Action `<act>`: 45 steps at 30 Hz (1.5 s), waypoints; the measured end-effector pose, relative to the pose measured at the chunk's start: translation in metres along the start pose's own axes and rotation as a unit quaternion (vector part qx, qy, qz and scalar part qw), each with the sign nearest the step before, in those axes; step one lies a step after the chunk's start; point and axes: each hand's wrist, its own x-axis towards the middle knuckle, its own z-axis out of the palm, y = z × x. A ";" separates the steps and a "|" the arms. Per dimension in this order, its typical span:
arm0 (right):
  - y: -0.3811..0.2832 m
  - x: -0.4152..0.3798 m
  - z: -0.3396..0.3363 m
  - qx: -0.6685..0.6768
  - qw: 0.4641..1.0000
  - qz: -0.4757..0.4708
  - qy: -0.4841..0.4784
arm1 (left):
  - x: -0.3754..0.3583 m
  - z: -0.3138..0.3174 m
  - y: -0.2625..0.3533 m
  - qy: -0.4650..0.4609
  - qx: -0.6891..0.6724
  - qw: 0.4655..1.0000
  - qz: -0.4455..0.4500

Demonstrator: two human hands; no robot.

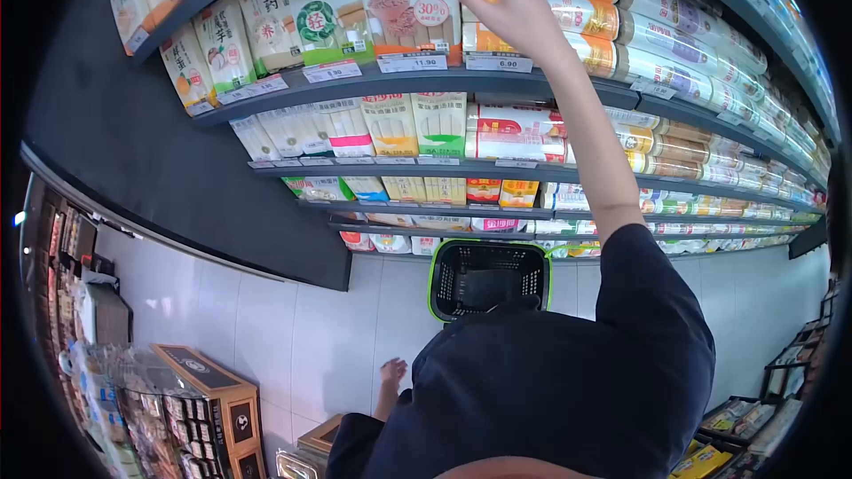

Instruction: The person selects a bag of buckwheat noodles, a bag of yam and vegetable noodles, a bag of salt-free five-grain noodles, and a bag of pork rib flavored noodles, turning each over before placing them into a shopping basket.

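My right hand (510, 9) reaches up to the top of the shelf with thumb and fingers apart, in front of a stack of orange-labelled noodle rolls (581, 13). Just left of the thumb stands a pink and white buckwheat noodle packet (410, 9). Beside it is a white packet with a green round emblem (318, 13). Down at my side hangs my left hand (391, 371), fingers loosely apart and holding nothing. A black shopping basket (441, 288) with a green rim is on the floor before me, its visible inside bare.
Lower shelves (355, 164) hold more noodle packets and rolls. A dark shelf end panel (195, 177) rises at the left. Behind it on the pale tiled floor (328, 337) stands a boxed display (235, 417). Product racks (745, 417) line the lower right.
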 end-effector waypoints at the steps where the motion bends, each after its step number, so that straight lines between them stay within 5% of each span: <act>1: 0.012 0.015 0.013 -0.012 0.999 0.017 0.026 | -0.014 0.026 0.034 0.102 0.082 0.991 0.037; 3: -0.008 0.032 0.024 -0.040 0.999 0.011 0.021 | -0.026 0.062 0.035 0.067 0.086 0.987 0.115; 5: -0.019 0.044 0.038 0.071 0.994 0.030 0.076 | -0.036 0.061 0.083 0.064 0.077 0.981 0.166; 6: 0.000 0.052 0.050 0.123 0.990 0.059 0.024 | -0.038 0.058 0.095 0.062 0.072 0.980 0.173; 8: 0.027 0.057 0.069 0.053 0.996 0.021 0.068 | -0.023 0.053 0.089 0.032 0.042 0.982 0.179; 11: 0.021 0.072 0.072 0.011 0.996 0.010 0.091 | -0.020 0.038 0.046 0.036 -0.028 0.990 0.132; 13: 0.023 0.075 0.073 0.071 0.989 0.120 0.059 | -0.016 0.015 0.007 0.023 0.010 0.998 0.060; 18: 0.025 0.080 0.072 0.033 0.992 0.110 0.046 | -0.040 -0.025 -0.059 0.040 0.034 0.994 -0.097; 26: -0.062 0.032 0.057 0.254 0.951 0.158 -0.080 | -0.033 -0.058 -0.050 0.064 0.014 0.993 -0.101; 29: -0.072 0.016 0.051 0.235 0.948 0.176 -0.122 | -0.011 -0.052 -0.021 0.056 0.000 0.998 -0.039; 37: -0.104 0.019 0.050 0.234 0.963 0.130 -0.044 | -0.041 0.028 0.130 0.018 0.061 0.962 0.266; 41: -0.126 0.026 0.022 0.263 0.962 0.070 0.024 | -0.090 0.089 0.220 -0.044 0.109 0.904 0.410; 45: -0.168 0.003 -0.015 0.271 0.953 0.126 0.056 | -0.217 0.189 0.305 -0.136 0.160 0.804 0.556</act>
